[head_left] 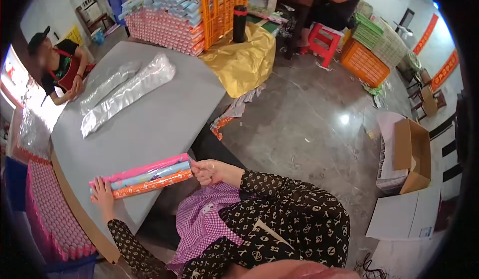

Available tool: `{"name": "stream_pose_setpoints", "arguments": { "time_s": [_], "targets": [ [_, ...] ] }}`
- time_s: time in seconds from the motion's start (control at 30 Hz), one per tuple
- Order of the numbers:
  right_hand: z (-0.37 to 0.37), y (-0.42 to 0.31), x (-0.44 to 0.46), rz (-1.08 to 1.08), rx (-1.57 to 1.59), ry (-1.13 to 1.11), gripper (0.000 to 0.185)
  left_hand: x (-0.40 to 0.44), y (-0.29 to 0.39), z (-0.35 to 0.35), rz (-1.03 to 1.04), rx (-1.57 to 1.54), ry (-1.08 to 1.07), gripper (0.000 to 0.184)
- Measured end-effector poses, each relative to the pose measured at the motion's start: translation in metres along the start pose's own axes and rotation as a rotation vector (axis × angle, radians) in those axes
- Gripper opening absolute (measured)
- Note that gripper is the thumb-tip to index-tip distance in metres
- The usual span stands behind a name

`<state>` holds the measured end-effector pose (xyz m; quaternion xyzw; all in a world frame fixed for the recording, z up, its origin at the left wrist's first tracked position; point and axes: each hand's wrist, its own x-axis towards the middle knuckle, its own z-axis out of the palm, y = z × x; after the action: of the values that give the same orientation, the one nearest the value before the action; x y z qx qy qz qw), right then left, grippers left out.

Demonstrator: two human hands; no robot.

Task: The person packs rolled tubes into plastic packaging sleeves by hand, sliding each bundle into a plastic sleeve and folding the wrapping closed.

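Note:
A bundle of wrapped rolls (152, 176), pink, light blue and orange, lies at the near edge of the grey table (149, 112). My left hand (103, 194) rests on the bundle's left end with its fingers spread over it. At the other end, my right hand (207, 171) is closed, its fingers pinching the clear wrapping at the bundle's right tip. Farther up the table lie two silvery plastic sleeves (129, 92), one longer than the other.
Stacked rolls (164, 29) and an orange crate (224, 9) stand at the table's far end, beside a black bottle (239, 24) on gold cloth (244, 62). More rolls (57, 211) sit at left. One person leans at the table's left; another sits far back. Cardboard box (416, 151) at right.

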<state>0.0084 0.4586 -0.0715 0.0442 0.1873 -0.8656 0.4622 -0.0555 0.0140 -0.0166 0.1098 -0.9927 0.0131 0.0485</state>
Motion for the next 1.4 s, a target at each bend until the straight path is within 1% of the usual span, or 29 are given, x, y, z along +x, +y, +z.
{"name": "stream_pose_setpoints", "arguments": {
  "time_s": [0.03,0.07,0.1,0.17,0.2,0.23,0.3,0.33,0.4,0.43,0.5,0.63,0.7,0.73,0.8,0.83,0.9,0.93,1.0,1.03,1.1,1.13,1.17,1.2,1.23,1.27,1.33,1.37,1.4],
  "targets": [
    [-0.003,-0.003,0.003,0.007,0.11,-0.002,0.038,-0.003,0.003,-0.003,-0.042,0.026,-0.036,0.053],
    [0.001,-0.009,0.005,-0.004,0.117,0.085,0.037,0.0,-0.009,0.012,-0.013,0.015,0.007,0.052],
    [-0.003,-0.015,0.008,-0.02,0.114,0.083,0.037,-0.004,-0.013,0.014,-0.001,0.012,0.016,0.052],
    [-0.014,-0.025,0.014,-0.017,0.162,0.027,0.037,-0.014,-0.021,0.013,0.022,0.132,-0.097,0.055],
    [-0.013,-0.031,0.015,-0.03,0.166,0.068,0.037,-0.034,0.007,-0.023,-0.046,0.061,-0.065,0.054],
    [-0.005,-0.035,0.012,-0.067,0.118,0.115,0.037,-0.037,0.003,-0.027,-0.043,0.065,-0.069,0.054],
    [-0.002,-0.042,0.011,-0.065,0.123,0.14,0.037,-0.045,-0.007,-0.029,-0.079,0.134,-0.055,0.051],
    [0.0,-0.044,0.012,-0.066,0.125,0.14,0.037,-0.049,-0.012,-0.032,-0.077,0.135,-0.056,0.051],
    [0.005,-0.049,0.013,-0.033,0.066,0.232,0.036,-0.056,-0.024,-0.033,-0.087,0.108,-0.044,0.046],
    [0.008,-0.048,0.013,-0.033,0.067,0.233,0.036,-0.058,-0.036,-0.026,-0.085,0.108,-0.045,0.046],
    [0.013,-0.048,0.012,-0.048,0.026,0.236,0.038,-0.057,-0.067,-0.007,-0.048,-0.118,0.07,0.043],
    [0.012,-0.045,0.017,-0.013,0.091,0.237,0.038,-0.062,-0.094,0.01,-0.021,-0.167,0.146,0.045],
    [0.012,-0.044,0.02,-0.015,0.101,0.24,0.039,-0.067,-0.091,0.008,-0.094,-0.305,0.167,0.046],
    [0.013,-0.044,0.021,-0.011,0.097,0.24,0.039,-0.066,-0.099,0.017,-0.098,-0.306,0.169,0.046],
    [0.014,-0.043,0.02,-0.048,0.053,0.234,0.038,-0.064,-0.104,0.025,-0.006,-0.389,0.306,0.046],
    [0.014,-0.043,0.021,-0.05,0.052,0.234,0.038,-0.067,-0.11,0.025,-0.004,-0.39,0.307,0.046],
    [0.01,-0.044,0.021,-0.038,0.04,0.225,0.038,-0.084,-0.077,-0.02,-0.226,-0.595,0.129,0.048],
    [0.009,-0.044,0.021,-0.041,0.038,0.225,0.038,-0.083,-0.079,-0.017,-0.223,-0.597,0.131,0.048],
    [0.007,-0.045,0.021,-0.027,0.061,0.232,0.038,-0.083,-0.081,-0.017,-0.345,-0.97,0.08,0.046],
    [0.006,-0.046,0.02,-0.027,0.059,0.231,0.038,-0.085,-0.082,-0.016,-0.346,-0.971,0.082,0.046],
    [0.002,-0.045,0.019,-0.057,0.078,0.204,0.039,-0.09,-0.062,-0.037,-0.294,-0.682,0.063,0.046],
    [0.001,-0.045,0.018,-0.057,0.078,0.201,0.039,-0.083,-0.062,-0.037,-0.294,-0.68,0.064,0.046],
    [0.004,-0.046,0.017,-0.061,0.076,0.216,0.04,-0.073,-0.065,-0.034,-0.251,-0.66,0.133,0.045],
    [0.005,-0.046,0.015,-0.062,0.074,0.232,0.04,-0.069,-0.052,-0.045,-0.21,-0.638,0.2,0.045],
    [0.007,-0.046,0.013,-0.057,0.075,0.233,0.04,-0.066,-0.04,-0.059,-0.109,-0.625,0.269,0.044],
    [0.008,-0.045,0.012,-0.075,0.065,0.231,0.038,-0.069,-0.006,-0.098,-0.01,-0.61,0.338,0.044],
    [0.008,-0.045,0.011,-0.093,0.096,0.239,0.032,-0.067,0.047,-0.154,0.189,-1.086,0.299,0.047],
    [0.008,-0.044,0.011,-0.089,0.097,0.24,0.032,-0.072,0.077,-0.186,0.353,-1.235,0.269,0.058],
    [0.009,-0.045,0.011,-0.088,0.096,0.254,0.036,-0.079,0.107,-0.215,0.521,-1.382,0.235,0.07]
  ]
}}
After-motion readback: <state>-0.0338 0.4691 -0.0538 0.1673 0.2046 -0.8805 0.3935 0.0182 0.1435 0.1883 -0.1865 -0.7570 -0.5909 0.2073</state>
